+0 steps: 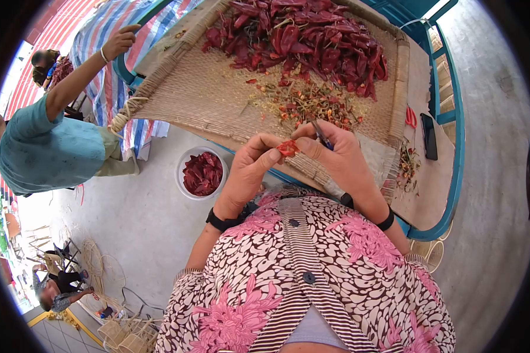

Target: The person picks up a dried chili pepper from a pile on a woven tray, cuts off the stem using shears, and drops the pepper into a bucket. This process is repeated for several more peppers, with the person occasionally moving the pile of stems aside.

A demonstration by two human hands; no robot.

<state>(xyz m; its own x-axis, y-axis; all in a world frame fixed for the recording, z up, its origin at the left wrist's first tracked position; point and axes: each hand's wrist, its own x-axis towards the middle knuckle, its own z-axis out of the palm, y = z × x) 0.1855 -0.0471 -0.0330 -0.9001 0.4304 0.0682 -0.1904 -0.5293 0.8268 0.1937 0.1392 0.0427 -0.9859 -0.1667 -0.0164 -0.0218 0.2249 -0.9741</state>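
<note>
My left hand pinches a small piece of dried red chili between thumb and fingertips. My right hand meets it from the other side, thumb and fingers closed at the chili. A small tool with a narrow, dark metal tip sticks out of the right hand; its exact kind is partly hidden. Both hands are above the near edge of a woven tray. On the tray lie a big heap of dark red dried chilies and a smaller scatter of stems and scraps.
A white bowl of dried chilies stands on the floor at left. Red-handled scissors and a black phone lie right of the tray, inside a teal frame. A person in a teal shirt stands left; others are farther off.
</note>
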